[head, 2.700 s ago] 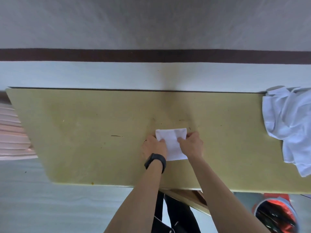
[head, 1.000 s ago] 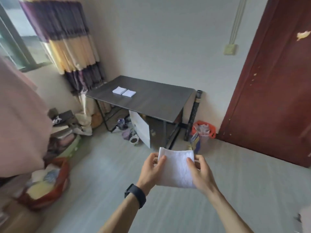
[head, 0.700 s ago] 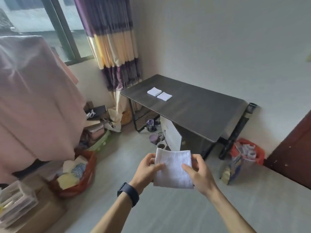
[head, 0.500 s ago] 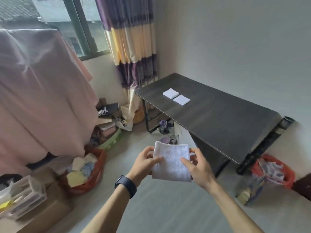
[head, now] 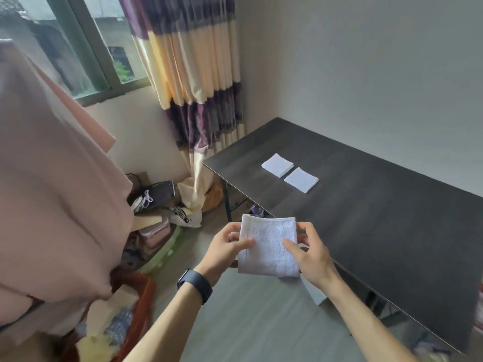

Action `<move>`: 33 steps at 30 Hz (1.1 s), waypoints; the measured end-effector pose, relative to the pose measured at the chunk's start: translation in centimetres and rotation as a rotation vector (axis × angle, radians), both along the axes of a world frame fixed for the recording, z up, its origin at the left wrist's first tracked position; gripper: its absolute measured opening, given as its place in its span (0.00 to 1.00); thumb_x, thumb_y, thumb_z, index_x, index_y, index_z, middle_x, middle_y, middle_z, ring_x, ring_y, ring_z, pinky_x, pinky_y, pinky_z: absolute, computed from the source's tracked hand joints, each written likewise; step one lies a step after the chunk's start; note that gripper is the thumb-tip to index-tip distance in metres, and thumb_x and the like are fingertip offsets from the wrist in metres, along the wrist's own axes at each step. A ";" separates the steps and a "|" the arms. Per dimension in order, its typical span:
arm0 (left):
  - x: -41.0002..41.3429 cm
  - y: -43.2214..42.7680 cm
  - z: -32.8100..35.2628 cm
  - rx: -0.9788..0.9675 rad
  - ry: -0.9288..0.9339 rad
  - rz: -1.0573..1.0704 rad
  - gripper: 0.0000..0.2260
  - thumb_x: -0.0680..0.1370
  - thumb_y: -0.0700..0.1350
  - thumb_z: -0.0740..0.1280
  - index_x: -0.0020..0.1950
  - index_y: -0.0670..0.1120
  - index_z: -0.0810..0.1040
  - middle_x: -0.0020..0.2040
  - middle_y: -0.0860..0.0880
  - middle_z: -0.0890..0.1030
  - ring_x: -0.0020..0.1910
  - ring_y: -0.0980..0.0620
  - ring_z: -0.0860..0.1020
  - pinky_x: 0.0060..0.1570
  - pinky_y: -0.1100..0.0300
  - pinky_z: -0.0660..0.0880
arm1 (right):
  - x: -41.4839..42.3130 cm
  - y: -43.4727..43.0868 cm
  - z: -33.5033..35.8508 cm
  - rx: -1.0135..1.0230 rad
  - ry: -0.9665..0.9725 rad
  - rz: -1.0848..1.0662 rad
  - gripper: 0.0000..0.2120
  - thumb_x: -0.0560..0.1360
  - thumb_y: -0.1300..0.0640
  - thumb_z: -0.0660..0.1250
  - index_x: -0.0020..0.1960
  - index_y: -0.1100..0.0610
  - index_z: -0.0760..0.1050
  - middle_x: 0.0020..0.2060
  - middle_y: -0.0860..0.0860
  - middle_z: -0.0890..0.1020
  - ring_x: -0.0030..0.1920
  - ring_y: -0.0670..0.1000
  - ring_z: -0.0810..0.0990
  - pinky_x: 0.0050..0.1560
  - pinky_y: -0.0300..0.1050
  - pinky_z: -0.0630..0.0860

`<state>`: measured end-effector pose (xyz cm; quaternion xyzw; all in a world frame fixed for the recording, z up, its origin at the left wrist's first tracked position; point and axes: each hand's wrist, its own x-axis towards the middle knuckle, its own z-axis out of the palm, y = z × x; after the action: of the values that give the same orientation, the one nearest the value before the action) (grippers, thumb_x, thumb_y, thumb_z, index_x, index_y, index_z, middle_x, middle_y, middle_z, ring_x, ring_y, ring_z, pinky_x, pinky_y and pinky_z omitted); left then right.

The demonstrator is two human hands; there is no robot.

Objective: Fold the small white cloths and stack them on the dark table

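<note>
Risk at the dark table (head: 379, 231): the carried cloth (head: 269, 249) could unfold.
Two folded cloths (head: 277, 165) lie side by side at its far left, unstacked. The carried cloth hangs over the floor by the table's near edge, pinched at its sides by left hand (head: 224, 252) and right hand (head: 311, 254); a slack pinch could spill the folds.

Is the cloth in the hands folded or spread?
Folded: the cloth is a small neat rectangle, pinched between the left hand and the right hand.

Both hands, left (head: 224, 250) and right (head: 311, 253), pinch a folded white cloth (head: 269, 249) near the dark table (head: 379, 218).
</note>
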<state>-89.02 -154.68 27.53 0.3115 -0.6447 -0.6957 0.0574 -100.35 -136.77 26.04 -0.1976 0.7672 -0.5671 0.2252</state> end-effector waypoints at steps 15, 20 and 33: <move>-31.0 -14.2 -8.1 0.006 -0.220 -0.328 0.09 0.77 0.42 0.71 0.57 0.48 0.78 0.46 0.45 0.82 0.45 0.50 0.84 0.40 0.54 0.81 | -24.4 -11.6 -8.8 0.155 -0.182 -0.305 0.10 0.76 0.52 0.69 0.52 0.41 0.71 0.45 0.44 0.84 0.42 0.45 0.81 0.42 0.42 0.78; -40.8 -16.8 -10.9 -0.017 -0.309 -0.400 0.08 0.78 0.45 0.70 0.57 0.47 0.78 0.50 0.43 0.84 0.46 0.47 0.85 0.42 0.52 0.83 | -31.8 -14.1 -11.4 0.246 -0.225 -0.371 0.10 0.79 0.49 0.66 0.58 0.44 0.69 0.47 0.44 0.82 0.43 0.45 0.81 0.38 0.38 0.76; -58.8 -19.7 -22.5 -0.143 -0.466 -0.640 0.04 0.80 0.48 0.66 0.53 0.50 0.76 0.49 0.50 0.82 0.49 0.50 0.82 0.51 0.53 0.81 | -44.1 -19.2 -20.2 0.412 -0.427 -0.677 0.07 0.81 0.51 0.61 0.58 0.49 0.68 0.46 0.46 0.79 0.44 0.43 0.78 0.35 0.38 0.72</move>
<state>-147.85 -174.42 5.01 0.2398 -0.7515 -0.5427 -0.2885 -144.43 -155.93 5.83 0.2347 0.8219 -0.4725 0.2149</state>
